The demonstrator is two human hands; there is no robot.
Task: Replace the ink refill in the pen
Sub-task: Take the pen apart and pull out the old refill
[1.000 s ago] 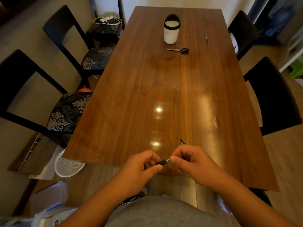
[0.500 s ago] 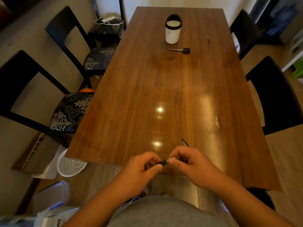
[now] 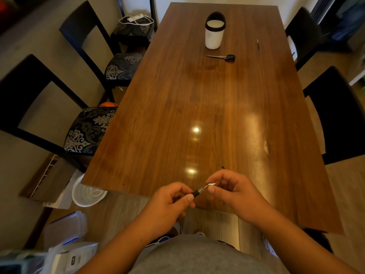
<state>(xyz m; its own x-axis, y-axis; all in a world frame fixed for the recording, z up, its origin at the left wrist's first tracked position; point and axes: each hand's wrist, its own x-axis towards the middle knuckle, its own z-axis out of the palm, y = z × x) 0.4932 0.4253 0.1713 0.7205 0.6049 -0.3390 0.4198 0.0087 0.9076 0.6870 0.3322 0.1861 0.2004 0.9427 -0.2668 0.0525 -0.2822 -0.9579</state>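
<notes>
Bridging both hands (image 3: 169, 202): pen (image 3: 198, 192).

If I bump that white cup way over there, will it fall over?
Probably, if bumped near the top. The cup stands upright and looks taller than it is wide, so a high push could tip it. Its round wall suggests it would roll once down. The table looks shiny and smooth, so a low nudge may just slide it.

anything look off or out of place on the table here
Nothing spilled or damaged. A thin loose piece lies alone near the far right edge of the table, apart from the scissors and white cup.
</notes>
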